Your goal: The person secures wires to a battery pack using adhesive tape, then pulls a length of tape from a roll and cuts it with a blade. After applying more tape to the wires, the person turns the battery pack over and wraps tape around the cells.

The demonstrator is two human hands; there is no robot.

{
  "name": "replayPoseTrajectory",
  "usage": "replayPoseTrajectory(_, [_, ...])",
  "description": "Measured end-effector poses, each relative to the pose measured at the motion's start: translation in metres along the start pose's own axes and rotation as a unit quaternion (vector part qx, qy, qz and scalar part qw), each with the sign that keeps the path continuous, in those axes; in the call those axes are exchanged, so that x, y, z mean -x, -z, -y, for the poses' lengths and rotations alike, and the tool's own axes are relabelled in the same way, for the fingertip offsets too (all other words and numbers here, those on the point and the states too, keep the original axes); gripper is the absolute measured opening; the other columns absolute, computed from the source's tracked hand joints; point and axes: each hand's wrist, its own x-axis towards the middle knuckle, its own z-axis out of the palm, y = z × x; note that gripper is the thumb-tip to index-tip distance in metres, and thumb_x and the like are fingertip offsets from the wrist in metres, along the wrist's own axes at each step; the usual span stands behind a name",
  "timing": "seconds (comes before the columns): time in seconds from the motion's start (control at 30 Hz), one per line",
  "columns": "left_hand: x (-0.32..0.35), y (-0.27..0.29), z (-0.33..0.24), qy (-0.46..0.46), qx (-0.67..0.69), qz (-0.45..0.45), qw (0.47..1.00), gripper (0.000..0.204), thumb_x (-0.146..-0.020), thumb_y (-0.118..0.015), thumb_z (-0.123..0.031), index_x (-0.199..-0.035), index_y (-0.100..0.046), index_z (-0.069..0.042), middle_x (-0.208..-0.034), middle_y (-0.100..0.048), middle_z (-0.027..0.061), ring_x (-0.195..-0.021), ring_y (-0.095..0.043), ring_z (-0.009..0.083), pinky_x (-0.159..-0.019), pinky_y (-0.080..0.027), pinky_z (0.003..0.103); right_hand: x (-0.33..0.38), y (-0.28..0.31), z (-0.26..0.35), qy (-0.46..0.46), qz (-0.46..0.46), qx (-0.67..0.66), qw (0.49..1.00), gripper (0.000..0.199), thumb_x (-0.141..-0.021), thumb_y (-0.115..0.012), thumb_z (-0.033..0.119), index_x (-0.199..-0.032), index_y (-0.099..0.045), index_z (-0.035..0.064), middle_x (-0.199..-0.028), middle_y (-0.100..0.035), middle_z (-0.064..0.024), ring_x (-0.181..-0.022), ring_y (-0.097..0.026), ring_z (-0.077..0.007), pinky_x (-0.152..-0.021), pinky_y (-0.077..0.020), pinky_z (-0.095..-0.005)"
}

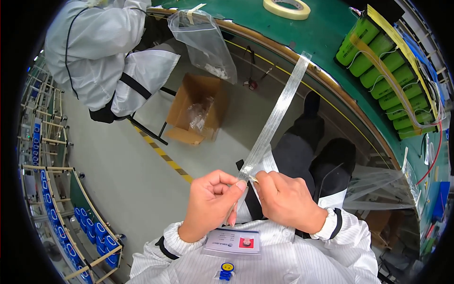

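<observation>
A long strip of clear, silvery striped filament tape (279,111) slants from the green workbench's edge down to my hands. Its far end lies on the bench edge. My left hand (211,199) is closed, with thumb and forefinger pinching the near end of the strip. Right beside it, my right hand (289,198) is closed too, its fingertips against the strip. A small pale sliver shows at those fingertips, and I cannot make out whether it is part of the tape.
A roll of cream tape (287,8) lies on the green workbench (236,10). On its right stands a green battery pack (390,78) with wires. A plastic bag (205,40) hangs from the bench edge above an open cardboard box (177,111). A white-clothed person (94,42) sits at upper left.
</observation>
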Motion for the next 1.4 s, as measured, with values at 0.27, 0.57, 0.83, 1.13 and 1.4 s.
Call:
replayPoseTrajectory(0.27, [0.000, -0.001, 0.004, -0.020, 0.003, -0.014, 1.000, 0.015, -0.095, -0.065, -0.007, -0.088, -0.059, 0.004, -0.061, -0.061, 0.0064, -0.041, -0.054, 0.0097, -0.037, -0.040, 0.025, -0.011, 0.022, 0.000, 0.004, 0.082, 0.029, 0.996, 0.016, -0.076, -0.061, 0.003, -0.086, -0.049, 0.0020, -0.067, -0.049, -0.0060, -0.052, -0.058, -0.0190, -0.039, -0.0413, -0.0317])
replayPoseTrajectory(0.57, [0.002, 0.006, -0.005, 0.038, 0.093, 0.019, 0.995, 0.013, -0.095, -0.063, -0.007, -0.087, -0.059, 0.003, -0.060, -0.059, 0.0054, -0.040, -0.053, 0.0110, -0.036, -0.040, 0.026, -0.008, 0.011, -0.004, 0.035, 0.015, 0.005, 0.999, 0.020, -0.077, -0.063, 0.003, -0.094, -0.053, -0.0003, -0.069, -0.050, -0.0051, -0.054, -0.057, -0.0182, -0.040, -0.0432, -0.0315])
replayPoseTrajectory(0.83, [0.003, 0.008, -0.006, 0.053, 0.110, 0.018, 0.992, 0.013, -0.096, -0.062, -0.007, -0.087, -0.059, 0.003, -0.060, -0.058, 0.0053, -0.039, -0.052, 0.0110, -0.035, -0.039, 0.025, -0.007, 0.000, -0.010, 0.022, 0.005, -0.027, 0.999, 0.020, -0.084, -0.069, 0.008, -0.095, -0.054, 0.0015, -0.068, -0.055, -0.0075, -0.050, -0.058, -0.0236, -0.040, -0.0435, -0.0340])
replayPoseTrajectory(1.13, [0.004, 0.007, -0.009, 0.045, 0.111, 0.011, 0.993, 0.013, -0.096, -0.062, -0.007, -0.088, -0.058, 0.002, -0.058, -0.057, 0.0044, -0.037, -0.050, 0.0114, -0.034, -0.037, 0.026, -0.009, -0.013, -0.017, 0.045, -0.010, -0.036, 0.998, 0.017, -0.079, -0.061, 0.002, -0.092, -0.049, 0.0002, -0.070, -0.047, -0.0057, -0.057, -0.058, -0.0191, -0.040, -0.0449, -0.0334])
replayPoseTrajectory(1.4, [0.013, 0.011, -0.016, 0.009, 0.089, -0.006, 0.996, 0.012, -0.095, -0.063, -0.005, -0.088, -0.058, 0.002, -0.060, -0.059, 0.0064, -0.037, -0.051, 0.0115, -0.034, -0.037, 0.026, 0.033, -0.062, -0.046, -0.046, 0.129, -0.011, 0.991, 0.010, -0.090, -0.053, 0.009, -0.088, -0.046, 0.0017, -0.075, -0.061, -0.0155, -0.059, -0.064, -0.0312, -0.044, -0.0472, -0.0433])
